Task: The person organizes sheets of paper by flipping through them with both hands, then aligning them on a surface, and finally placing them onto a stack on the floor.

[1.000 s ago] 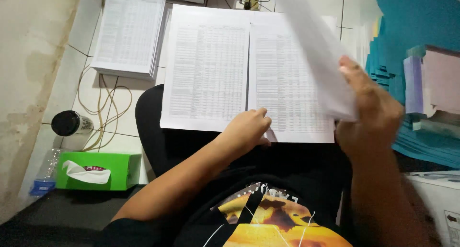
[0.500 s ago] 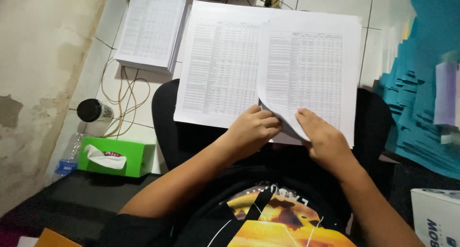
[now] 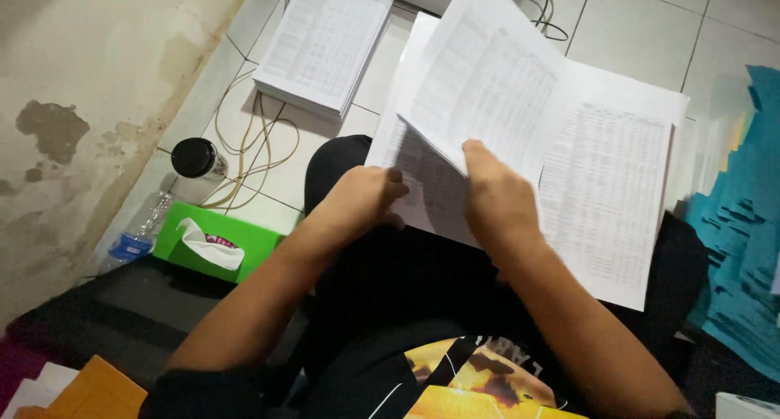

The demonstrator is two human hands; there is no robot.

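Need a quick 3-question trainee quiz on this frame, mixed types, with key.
1. True or false: the right hand lifts a printed sheet off the open stack.
2. Multiple choice: what lies beside the green tissue box on the wall side? A) scissors B) plastic bottle C) stapler
3. Fill in: the left hand rests on the ____ page of the open stack.

Key: 1 true; 2 B; 3 left

Matt white paper sheets (image 3: 520,102), glossy floor tiles (image 3: 642,21), rough stained wall (image 3: 73,102)
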